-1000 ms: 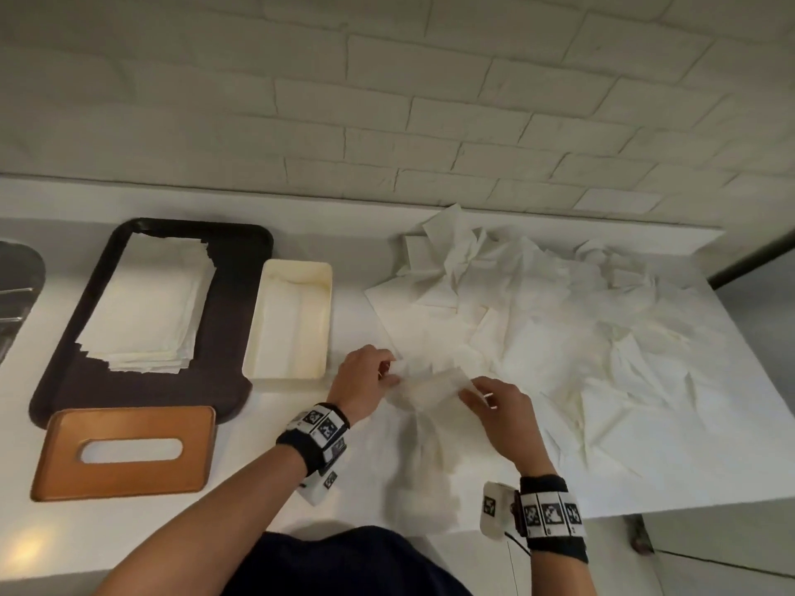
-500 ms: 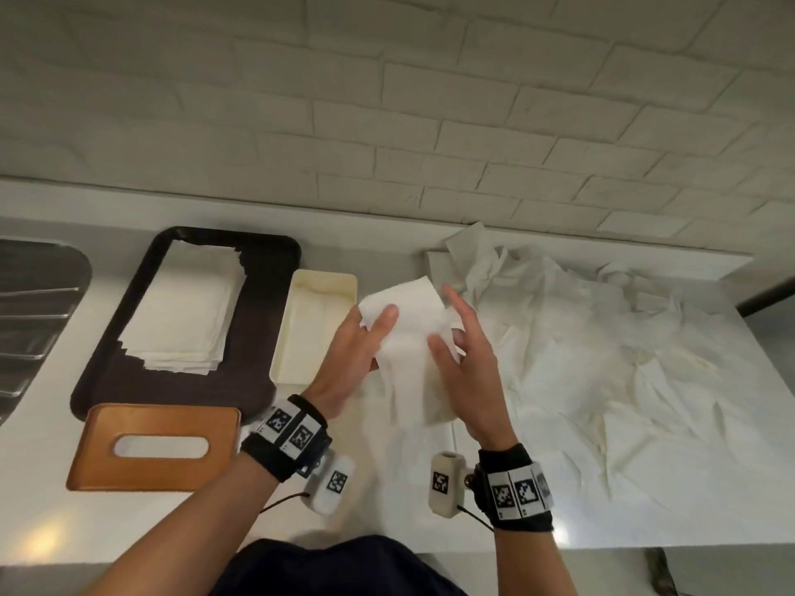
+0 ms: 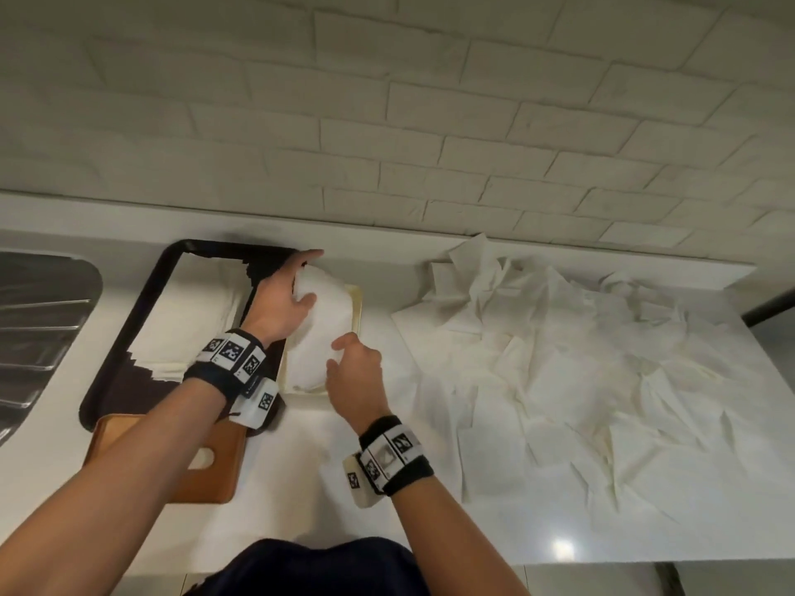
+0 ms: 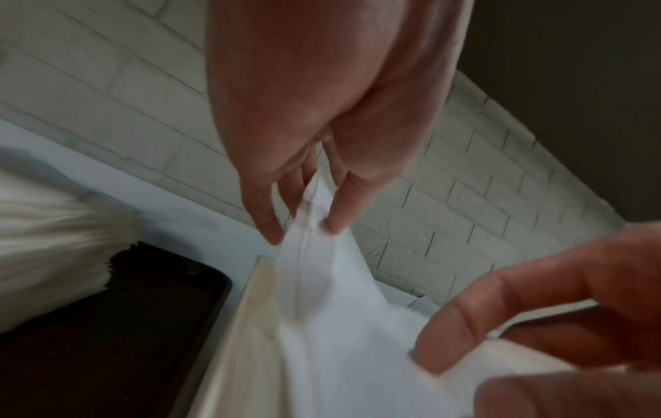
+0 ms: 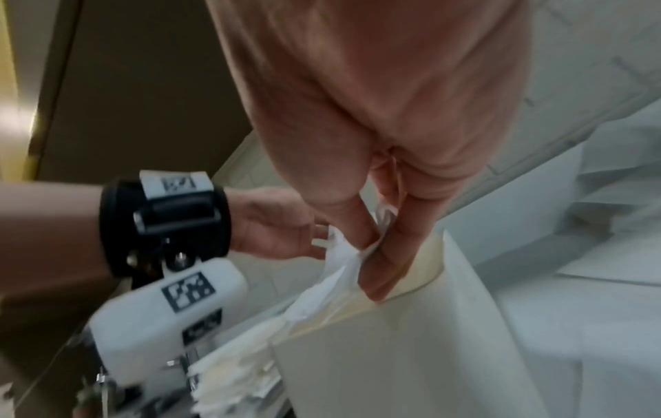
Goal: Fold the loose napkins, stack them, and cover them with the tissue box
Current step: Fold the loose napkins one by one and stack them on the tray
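Note:
A folded white napkin hangs over the cream tray, held at both ends. My left hand pinches its far end, shown close up in the left wrist view. At the near end my right hand pinches it between thumb and fingers. The napkin sags into the tray between them. A stack of folded napkins lies on the black tray. The brown tissue box cover lies near the counter's front edge, partly under my left forearm. Loose napkins are piled at the right.
A steel sink sits at the far left. The white brick wall runs along the back of the counter. The counter ends at the right behind the loose pile.
Both hands lifted the napkin off the counter, folded it narrower, and carried it left to the cream tray. The head view shifted left with them.

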